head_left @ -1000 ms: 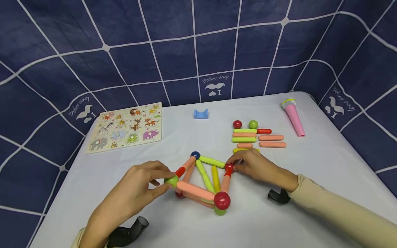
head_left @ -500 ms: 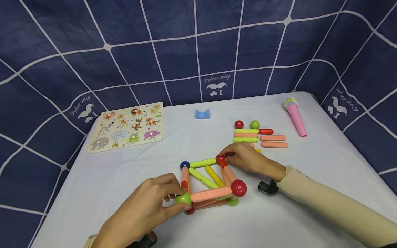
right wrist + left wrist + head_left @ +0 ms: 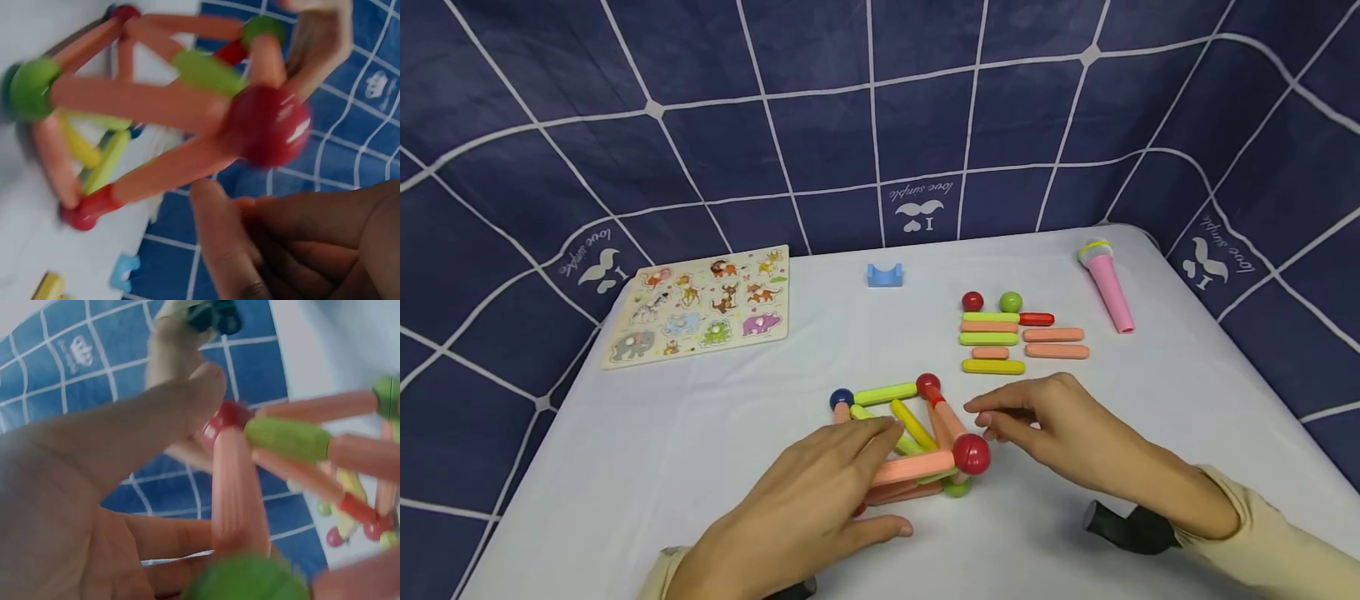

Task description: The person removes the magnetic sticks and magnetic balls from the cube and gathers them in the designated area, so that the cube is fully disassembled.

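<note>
A frame built of coloured rods and balls stands at the table's front centre, with a salmon rod [image 3: 917, 468] along its near top. Its corners include a large red ball [image 3: 972, 454], a blue ball [image 3: 842, 400] and a far red ball [image 3: 928, 386]. My left hand [image 3: 805, 492] lies over the frame's near left corner with fingers straight and thumb spread, hiding the green ball [image 3: 250, 581] there in the head view. To the right of the frame, my right hand [image 3: 1052, 425] holds nothing, its fingers loosely bent near the large red ball.
Loose rods, among them a yellow rod [image 3: 993, 367], lie behind my right hand with a small red ball [image 3: 972, 302] and a green ball [image 3: 1011, 302]. Farther out are a pink toy microphone [image 3: 1110, 287], a blue cradle-shaped block [image 3: 884, 275] and an animal puzzle board [image 3: 700, 308].
The frame has turned and shifted right. My right hand has let go of the far red ball and drawn back toward me. My left hand has unpinched the green ball and straightened its fingers.
</note>
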### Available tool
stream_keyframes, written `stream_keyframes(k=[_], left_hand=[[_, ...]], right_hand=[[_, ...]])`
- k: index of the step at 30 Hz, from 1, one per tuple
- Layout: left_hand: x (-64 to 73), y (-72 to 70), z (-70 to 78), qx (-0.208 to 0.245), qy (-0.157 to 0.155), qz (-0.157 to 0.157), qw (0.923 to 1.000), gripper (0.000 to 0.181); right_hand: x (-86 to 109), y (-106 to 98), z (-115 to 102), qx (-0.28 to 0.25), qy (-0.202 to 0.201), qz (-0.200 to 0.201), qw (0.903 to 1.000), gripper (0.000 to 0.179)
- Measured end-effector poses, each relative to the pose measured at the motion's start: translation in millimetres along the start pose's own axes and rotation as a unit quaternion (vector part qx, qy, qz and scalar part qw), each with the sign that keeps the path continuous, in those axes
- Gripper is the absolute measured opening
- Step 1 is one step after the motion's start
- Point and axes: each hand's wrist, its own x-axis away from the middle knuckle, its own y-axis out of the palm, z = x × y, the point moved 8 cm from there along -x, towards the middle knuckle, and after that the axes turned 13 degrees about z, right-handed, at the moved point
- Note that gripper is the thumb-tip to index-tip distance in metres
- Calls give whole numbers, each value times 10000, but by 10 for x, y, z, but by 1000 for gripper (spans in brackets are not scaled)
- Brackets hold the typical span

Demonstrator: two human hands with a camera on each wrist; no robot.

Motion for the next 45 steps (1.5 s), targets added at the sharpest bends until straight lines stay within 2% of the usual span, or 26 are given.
stream_keyframes(k=[4,7,10,15,19,21,29,35,45], left_hand=[[-137,56,155,-12,443,109,9990,78],[-226,74,238,22,706,307,9970,69],[-313,126,304,-45,807,463,9957,58],[-446,254,360,-424,614,530,9958,64],[-519,314,351,-655,452,551,9953,67],[-543,339,337,-697,369,482,9957,67],[-569,417,342,-395,156,191,9989,65],[-559,401,356,-423,273,243,9984,62],[-537,399,373,-477,387,286,9977,60]], right_hand=[[92,-16,-121,-145,70,23,9999,25],[130,12,-170,-111,119,36,9999,27],[160,49,-190,-8,279,-20,9996,29],[177,109,-205,168,418,-113,9989,42],[171,136,-209,455,425,-55,9980,53],[166,148,-221,573,306,-13,9979,55],[163,165,-241,612,62,242,9978,42],[170,168,-246,435,4,437,9981,34],[184,190,-226,209,23,424,9989,31]])
